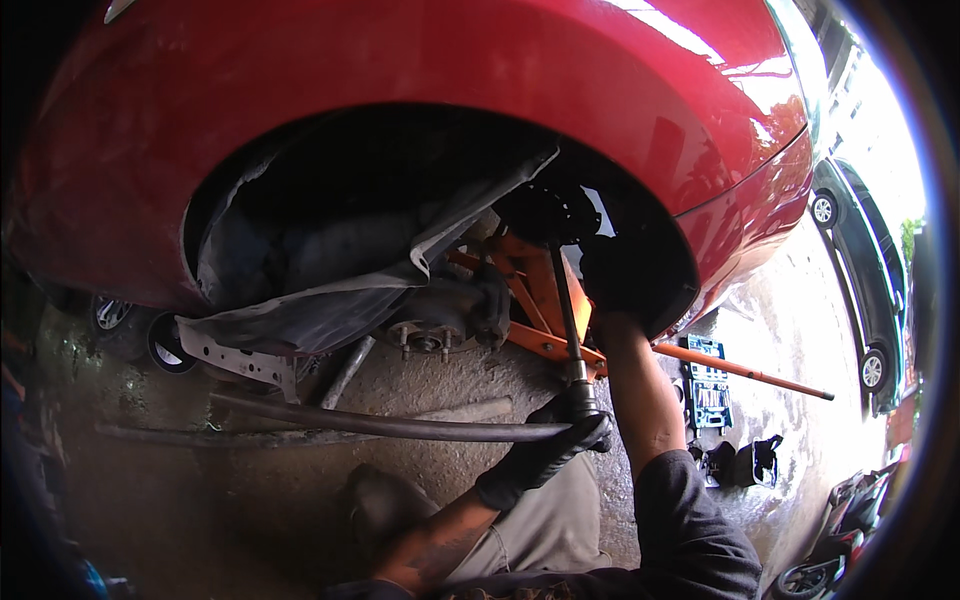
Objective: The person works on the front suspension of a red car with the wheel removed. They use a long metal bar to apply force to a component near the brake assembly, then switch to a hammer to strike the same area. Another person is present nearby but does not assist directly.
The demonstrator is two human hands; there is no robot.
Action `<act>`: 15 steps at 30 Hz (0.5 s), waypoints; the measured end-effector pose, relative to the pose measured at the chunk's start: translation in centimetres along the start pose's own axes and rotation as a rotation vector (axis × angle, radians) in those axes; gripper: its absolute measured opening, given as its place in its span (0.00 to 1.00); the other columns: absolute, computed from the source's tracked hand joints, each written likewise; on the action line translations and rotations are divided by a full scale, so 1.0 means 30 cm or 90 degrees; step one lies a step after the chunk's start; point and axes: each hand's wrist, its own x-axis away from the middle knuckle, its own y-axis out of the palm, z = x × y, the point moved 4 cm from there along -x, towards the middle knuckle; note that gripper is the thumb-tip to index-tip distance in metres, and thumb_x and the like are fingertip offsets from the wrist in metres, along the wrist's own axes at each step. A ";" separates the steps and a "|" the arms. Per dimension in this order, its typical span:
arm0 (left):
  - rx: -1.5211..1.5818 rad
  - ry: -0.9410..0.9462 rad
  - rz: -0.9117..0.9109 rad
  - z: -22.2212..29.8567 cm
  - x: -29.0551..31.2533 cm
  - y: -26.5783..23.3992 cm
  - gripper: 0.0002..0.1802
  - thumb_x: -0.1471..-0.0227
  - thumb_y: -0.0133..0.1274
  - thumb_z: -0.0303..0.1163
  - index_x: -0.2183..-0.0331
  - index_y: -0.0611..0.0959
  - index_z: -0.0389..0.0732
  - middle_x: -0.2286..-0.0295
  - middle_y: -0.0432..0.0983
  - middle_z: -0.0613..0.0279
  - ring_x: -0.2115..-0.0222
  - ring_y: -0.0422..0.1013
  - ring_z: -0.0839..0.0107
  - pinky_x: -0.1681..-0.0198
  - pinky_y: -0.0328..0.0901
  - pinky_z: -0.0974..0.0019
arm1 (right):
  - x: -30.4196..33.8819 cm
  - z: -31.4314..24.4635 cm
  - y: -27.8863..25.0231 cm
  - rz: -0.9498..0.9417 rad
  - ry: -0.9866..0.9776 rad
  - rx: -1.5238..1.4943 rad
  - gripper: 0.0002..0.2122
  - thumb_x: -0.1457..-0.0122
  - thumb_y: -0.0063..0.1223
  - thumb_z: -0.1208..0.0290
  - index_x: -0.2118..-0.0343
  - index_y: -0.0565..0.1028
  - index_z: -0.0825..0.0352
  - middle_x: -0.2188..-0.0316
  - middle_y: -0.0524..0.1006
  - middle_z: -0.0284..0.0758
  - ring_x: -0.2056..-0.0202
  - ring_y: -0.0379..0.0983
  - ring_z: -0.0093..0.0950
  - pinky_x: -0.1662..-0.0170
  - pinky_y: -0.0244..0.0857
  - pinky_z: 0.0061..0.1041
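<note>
My left hand [548, 452], in a black glove, is closed around the head end of a long dark breaker bar [400, 425], which stretches out to the left. At that end a shiny socket adapter [578, 385] joins it to a long extension bar [567, 310]. The extension rises into the wheel arch of the red car [420, 60]. My right hand [612, 268], also dark-gloved, reaches up inside the arch beside the extension. Shadow hides its fingers. A wheel hub with studs [428, 335] shows left of the extension, below a loosely hanging black arch liner [330, 300].
Behind the extension stands an orange jack [545, 290], its orange handle [750, 372] pointing right. An opened blue tool case [708, 385] and a black box [758, 463] lie on the floor to the right. Another bar [460, 410] lies behind the breaker bar. A dark car [862, 270] is parked far right.
</note>
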 end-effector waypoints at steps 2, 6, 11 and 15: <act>0.015 0.014 -0.019 -0.014 -0.011 -0.003 0.09 0.40 0.59 0.31 0.60 0.76 0.42 0.72 0.70 0.71 0.71 0.69 0.81 0.63 0.69 0.70 | -0.017 0.024 0.024 -0.010 -0.030 0.115 0.09 0.36 0.53 0.74 0.56 0.79 0.69 0.72 0.77 0.31 0.73 0.72 0.21 0.74 0.61 0.20; 0.035 0.005 -0.008 -0.016 -0.009 -0.013 0.08 0.40 0.59 0.31 0.61 0.76 0.43 0.72 0.71 0.71 0.70 0.70 0.80 0.63 0.69 0.70 | -0.031 0.076 0.096 0.012 -0.126 0.436 0.11 0.36 0.52 0.75 0.52 0.77 0.67 0.70 0.78 0.32 0.71 0.74 0.25 0.72 0.64 0.23; 0.036 0.004 -0.032 -0.035 -0.016 0.012 0.06 0.39 0.58 0.29 0.63 0.75 0.45 0.72 0.69 0.72 0.71 0.68 0.80 0.64 0.67 0.71 | -0.063 0.275 0.108 0.045 -0.072 0.254 0.18 0.37 0.50 0.77 0.44 0.72 0.64 0.65 0.77 0.37 0.70 0.75 0.28 0.68 0.69 0.27; 0.067 -0.012 -0.061 -0.030 -0.027 0.048 0.07 0.39 0.57 0.28 0.63 0.74 0.45 0.72 0.67 0.73 0.71 0.65 0.80 0.64 0.64 0.71 | -0.070 0.208 0.080 0.225 -0.325 0.510 0.17 0.36 0.49 0.76 0.44 0.73 0.64 0.65 0.77 0.37 0.69 0.75 0.26 0.70 0.68 0.24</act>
